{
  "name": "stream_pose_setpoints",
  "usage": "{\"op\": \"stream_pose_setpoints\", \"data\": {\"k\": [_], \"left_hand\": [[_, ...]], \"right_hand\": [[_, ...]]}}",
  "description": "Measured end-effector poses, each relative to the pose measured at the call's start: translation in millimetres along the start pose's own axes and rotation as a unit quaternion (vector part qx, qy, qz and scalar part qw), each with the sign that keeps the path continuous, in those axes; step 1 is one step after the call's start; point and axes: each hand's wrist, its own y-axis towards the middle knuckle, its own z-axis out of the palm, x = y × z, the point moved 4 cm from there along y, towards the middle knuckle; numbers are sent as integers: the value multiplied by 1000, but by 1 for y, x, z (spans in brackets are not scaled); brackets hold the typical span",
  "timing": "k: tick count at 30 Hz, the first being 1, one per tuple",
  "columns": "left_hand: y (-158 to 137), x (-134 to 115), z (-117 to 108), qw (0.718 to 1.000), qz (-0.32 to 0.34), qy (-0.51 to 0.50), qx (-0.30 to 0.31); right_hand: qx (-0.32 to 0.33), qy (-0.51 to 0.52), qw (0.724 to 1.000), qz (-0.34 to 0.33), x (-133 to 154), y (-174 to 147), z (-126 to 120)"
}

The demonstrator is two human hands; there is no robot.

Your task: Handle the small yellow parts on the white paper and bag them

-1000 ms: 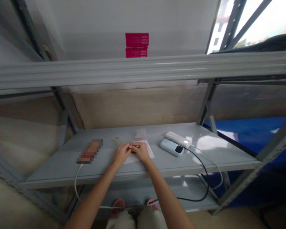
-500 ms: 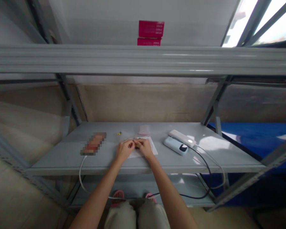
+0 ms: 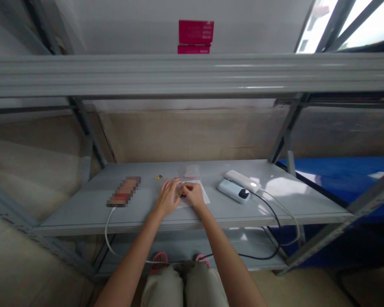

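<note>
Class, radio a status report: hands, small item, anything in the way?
Left hand beside small brownish item, material unclear. Right hand bunched at it. Pale blue rounded device rightward, not obstructing.

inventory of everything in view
Shelves: three, grey metal, stacked
Boxes: two, printed magenta, top
Window: one, bright, upper right
Pixelated rectangle: one, reddish, left
Flat sheet: one, white, centre
Tiny bits: few, yellowish, left of sheet
Clear packet: one, pinkish edge, behind sheet
Small items: count unclear, brownish, over sheet
Rounded devices: two, white, light blue, right
Cables: count unclear, white, black, sides
Flat covering: one, blue, right
Sandals: two, pink, below
Trousers: one, pale, bottom
Left hand, right hand: two, bare, at sheet
</note>
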Motion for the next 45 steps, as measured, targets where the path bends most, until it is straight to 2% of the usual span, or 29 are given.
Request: {"op": "stream_pose_setpoints", "data": {"k": [2,4,10,16,20,23,26,35,38,42,45], "left_hand": [[0,1,4,1000,-2,4,16],[-1,3,5,999,-21,29,7],[-1,6,4,994,-45,95,-11],[-4,21,-4,981,-135,118,-73],[-7,32,-6,970,-186,111,-112],[-9,40,-5,966,-208,82,-129],[-9,47,-3,965,-222,48,-135],[-5,48,7,974,-212,-37,-77],[-5,49,8,971,-212,-80,-81],[-7,53,8,949,-219,-195,-114],[-8,56,11,921,-246,-285,-100]], "right_hand": [[-2,45,999,8,-3,1,0],[-5,75,997,13,-4,1,0],[14,64,998,22,-4,2,2],[-34,-97,994,47,0,-2,-7],[12,-189,982,-21,10,-8,-3],[48,-235,969,-57,12,-11,2],[60,-264,962,-43,8,-11,3],[55,-303,951,-25,9,-10,1],[56,-297,953,-30,8,-10,2],[45,-256,965,-26,5,-10,2],[-3,-175,985,6,1,-8,-3]]}}
